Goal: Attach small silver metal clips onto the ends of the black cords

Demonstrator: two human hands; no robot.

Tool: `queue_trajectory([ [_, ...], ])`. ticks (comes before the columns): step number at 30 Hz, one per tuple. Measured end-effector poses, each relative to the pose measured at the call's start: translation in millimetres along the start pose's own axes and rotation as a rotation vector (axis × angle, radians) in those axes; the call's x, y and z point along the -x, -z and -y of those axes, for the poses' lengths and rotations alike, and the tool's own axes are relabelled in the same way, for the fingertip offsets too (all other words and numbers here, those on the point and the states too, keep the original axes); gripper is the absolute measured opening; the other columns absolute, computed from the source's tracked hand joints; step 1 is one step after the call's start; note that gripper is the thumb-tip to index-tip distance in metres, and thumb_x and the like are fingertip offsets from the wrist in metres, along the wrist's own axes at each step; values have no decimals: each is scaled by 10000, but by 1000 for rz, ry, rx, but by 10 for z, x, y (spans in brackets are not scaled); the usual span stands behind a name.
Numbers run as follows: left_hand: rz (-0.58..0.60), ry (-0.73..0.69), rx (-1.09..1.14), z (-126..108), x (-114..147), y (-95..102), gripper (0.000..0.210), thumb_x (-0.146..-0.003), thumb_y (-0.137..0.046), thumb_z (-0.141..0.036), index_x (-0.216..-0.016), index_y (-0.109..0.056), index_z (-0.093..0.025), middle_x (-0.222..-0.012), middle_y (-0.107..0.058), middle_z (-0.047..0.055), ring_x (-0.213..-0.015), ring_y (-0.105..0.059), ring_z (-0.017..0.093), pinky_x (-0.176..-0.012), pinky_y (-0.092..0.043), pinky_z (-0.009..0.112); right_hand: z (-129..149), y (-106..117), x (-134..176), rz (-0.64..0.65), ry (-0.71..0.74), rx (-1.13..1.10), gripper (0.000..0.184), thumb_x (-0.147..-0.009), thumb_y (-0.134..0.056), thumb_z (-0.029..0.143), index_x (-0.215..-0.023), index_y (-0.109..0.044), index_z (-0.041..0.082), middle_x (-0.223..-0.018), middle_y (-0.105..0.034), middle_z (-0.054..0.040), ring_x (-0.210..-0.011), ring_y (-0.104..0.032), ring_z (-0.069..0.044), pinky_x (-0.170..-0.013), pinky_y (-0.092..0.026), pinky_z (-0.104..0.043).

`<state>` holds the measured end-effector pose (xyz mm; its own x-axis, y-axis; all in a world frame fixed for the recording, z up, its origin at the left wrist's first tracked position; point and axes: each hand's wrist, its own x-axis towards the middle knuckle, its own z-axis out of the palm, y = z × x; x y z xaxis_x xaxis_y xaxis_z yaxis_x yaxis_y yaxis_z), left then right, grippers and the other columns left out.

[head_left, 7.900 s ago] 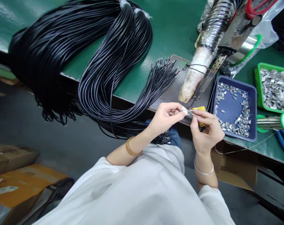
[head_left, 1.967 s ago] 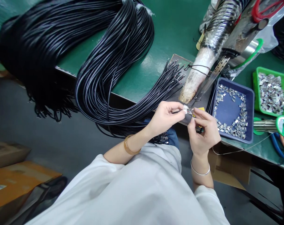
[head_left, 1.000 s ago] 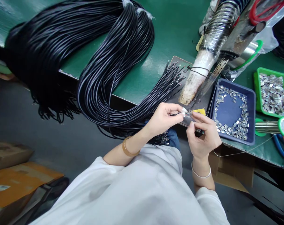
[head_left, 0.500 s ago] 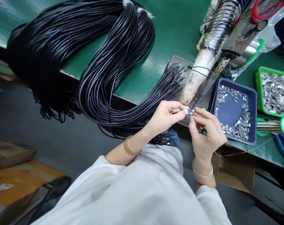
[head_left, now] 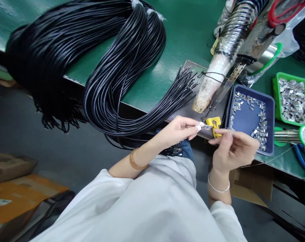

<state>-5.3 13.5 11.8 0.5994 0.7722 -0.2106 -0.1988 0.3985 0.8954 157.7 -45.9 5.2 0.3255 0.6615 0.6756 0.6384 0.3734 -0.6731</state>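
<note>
My left hand (head_left: 184, 130) is closed in a pinch, with something white at its fingertips. From the pinch a small silver metal connector (head_left: 206, 126) sticks out to the right, close to a yellow clip-like piece (head_left: 214, 125) at the bench edge. Apart from the connector, my right hand (head_left: 234, 149) hovers before the blue tray. Its fingers are smeared by motion, and I cannot make out whether anything is in them. A thin wire (head_left: 265, 162) runs from behind this hand toward a spool on the right.
Bundled black cables (head_left: 122, 77) lie over the green bench (head_left: 182, 37), ends near a white-wrapped duct (head_left: 205, 90). Small metal shells fill a blue tray (head_left: 271, 127) and a green basket (head_left: 277, 97). A wire spool (head_left: 288, 136) stands beside them. Cardboard boxes (head_left: 24, 191) sit lower left.
My right hand has moved right, away from the left fingertips, and turned. My left hand has shifted slightly down and keeps its pinch. The connector and yellow piece are now plainly visible.
</note>
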Motion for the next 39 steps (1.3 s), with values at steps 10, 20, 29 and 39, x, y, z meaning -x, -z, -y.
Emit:
queue_trajectory([
  [10, 187, 171, 252, 29, 42, 116, 255, -877, -649, -333, -782, -622, -98, -557, -575, -14, -362, -236, -7, -371, -120, 185, -75, 65, -17, 527, 439, 342, 264, -882, -686, 170, -1138, -641, 219, -671, -660, 40, -545, -554, -76, -605, -432, -235],
  [20, -151, -156, -56, 238, 121, -41, 258, -858, -641, -263, -1015, -727, -77, -587, -577, -11, -523, -496, 62, -525, -404, 190, 18, -16, 13, 394, 236, 299, 90, -862, -681, 169, -938, -650, 206, -578, -568, 74, -471, -466, -52, -519, -383, -198],
  [29, -283, -435, -422, 249, 193, -118, 223, -883, -623, -276, -904, -747, -92, -565, -557, -19, -494, -411, 56, -487, -344, 199, -17, -33, 45, 386, -239, -60, 138, -873, -663, 327, -859, -653, 190, -608, -570, 61, -468, -511, -64, -437, -402, -183],
  [39, -152, -186, -62, 132, 43, -61, 202, -840, -674, -300, -816, -686, -100, -569, -507, -35, -485, -419, 42, -468, -324, 177, -6, -44, 44, 22, 92, 35, 176, -867, -659, 114, -1006, -622, 215, -880, -758, 2, -745, -752, -157, -668, -628, -281],
])
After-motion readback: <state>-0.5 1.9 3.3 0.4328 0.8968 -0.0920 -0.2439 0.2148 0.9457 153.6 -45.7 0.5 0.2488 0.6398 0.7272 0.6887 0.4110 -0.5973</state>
